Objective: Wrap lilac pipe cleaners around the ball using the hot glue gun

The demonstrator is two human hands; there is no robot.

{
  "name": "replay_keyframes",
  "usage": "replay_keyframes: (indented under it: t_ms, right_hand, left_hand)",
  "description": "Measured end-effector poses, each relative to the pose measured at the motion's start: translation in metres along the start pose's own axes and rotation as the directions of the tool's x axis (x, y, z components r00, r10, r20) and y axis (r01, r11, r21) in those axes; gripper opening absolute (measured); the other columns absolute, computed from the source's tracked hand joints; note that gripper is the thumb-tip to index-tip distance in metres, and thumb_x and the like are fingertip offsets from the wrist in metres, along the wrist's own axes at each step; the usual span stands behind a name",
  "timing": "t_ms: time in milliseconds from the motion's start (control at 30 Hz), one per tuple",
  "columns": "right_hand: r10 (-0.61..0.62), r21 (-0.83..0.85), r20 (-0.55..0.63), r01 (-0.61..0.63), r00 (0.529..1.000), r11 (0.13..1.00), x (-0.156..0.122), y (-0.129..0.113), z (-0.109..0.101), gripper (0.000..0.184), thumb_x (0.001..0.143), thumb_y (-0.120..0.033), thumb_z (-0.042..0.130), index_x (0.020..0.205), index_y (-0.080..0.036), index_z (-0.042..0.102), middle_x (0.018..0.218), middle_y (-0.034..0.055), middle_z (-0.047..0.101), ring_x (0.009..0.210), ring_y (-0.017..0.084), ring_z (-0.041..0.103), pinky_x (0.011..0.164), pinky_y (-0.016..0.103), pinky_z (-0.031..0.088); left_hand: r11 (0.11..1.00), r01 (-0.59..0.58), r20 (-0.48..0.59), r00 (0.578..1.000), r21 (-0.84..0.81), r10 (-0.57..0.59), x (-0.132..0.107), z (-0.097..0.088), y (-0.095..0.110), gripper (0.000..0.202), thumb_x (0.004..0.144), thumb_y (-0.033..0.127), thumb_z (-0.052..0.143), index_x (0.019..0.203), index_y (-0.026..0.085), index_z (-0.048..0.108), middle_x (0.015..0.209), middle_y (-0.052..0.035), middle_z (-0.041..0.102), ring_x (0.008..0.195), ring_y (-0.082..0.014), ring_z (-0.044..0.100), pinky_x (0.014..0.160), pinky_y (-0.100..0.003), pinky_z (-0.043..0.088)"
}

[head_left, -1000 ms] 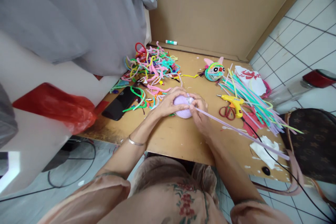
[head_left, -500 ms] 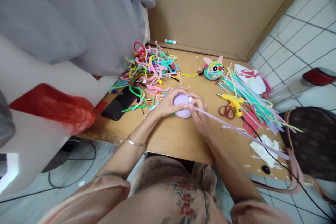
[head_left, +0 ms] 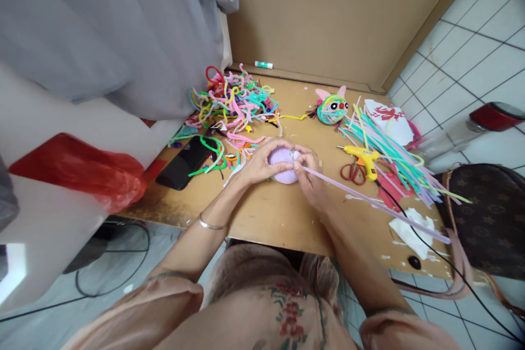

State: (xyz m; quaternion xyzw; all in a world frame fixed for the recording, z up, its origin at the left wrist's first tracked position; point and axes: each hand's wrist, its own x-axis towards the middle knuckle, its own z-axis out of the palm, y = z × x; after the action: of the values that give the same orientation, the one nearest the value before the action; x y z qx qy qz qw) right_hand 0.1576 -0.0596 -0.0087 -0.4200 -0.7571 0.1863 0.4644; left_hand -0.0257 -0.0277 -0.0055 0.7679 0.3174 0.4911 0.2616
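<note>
A lilac ball wound with pipe cleaner point(head_left: 282, 167) rests on the brown board table point(head_left: 270, 213). My left hand point(head_left: 258, 163) is wrapped round its left side. My right hand point(head_left: 309, 178) pinches a long lilac pipe cleaner point(head_left: 381, 209) against the ball's right side; the strand trails off to the lower right across the table.
A tangle of coloured pipe cleaners point(head_left: 235, 104) lies at the back left, beside a black phone point(head_left: 182, 163). To the right lie a finished striped ball face point(head_left: 332, 108), straight pipe cleaners point(head_left: 394, 158), a yellow glue gun point(head_left: 363, 157), red scissors point(head_left: 350, 174), its black cord and a brown bag point(head_left: 488, 219).
Both hands stay on the lilac ball with only slight finger movement. The view has drifted a little.
</note>
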Motion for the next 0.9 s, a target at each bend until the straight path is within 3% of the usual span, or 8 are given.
replay_keyframes:
  t_ms: [433,900]
  right_hand:
    - [0.018,0.004,-0.010,-0.018,1.000,1.000,-0.0003,0.0002,0.0015,0.021,0.099,-0.042,0.039,0.089,-0.026,0.048,0.119,0.0077,0.065,0.124,0.023,0.054,0.107,0.046,0.037]
    - [0.028,0.012,-0.004,-0.028,1.000,1.000,-0.0003,0.0012,0.0011,0.020,0.098,-0.041,0.041,0.087,-0.026,0.048,0.118,0.0088,0.065,0.122,0.024,0.055,0.104,0.047,0.038]
  left_hand:
    - [0.999,0.039,-0.012,0.999,-0.012,-0.039,0.0006,0.0010,0.0010,0.046,0.080,0.056,0.072,0.105,0.019,0.061,0.112,-0.0105,0.069,0.105,-0.0230,0.065,0.097,-0.040,0.049]
    - [0.999,-0.044,0.017,0.999,-0.030,0.045,0.0027,-0.0011,0.0033,0.034,0.083,0.049,0.071,0.094,0.019,0.060,0.111,-0.0114,0.070,0.104,-0.0220,0.066,0.096,-0.041,0.049]
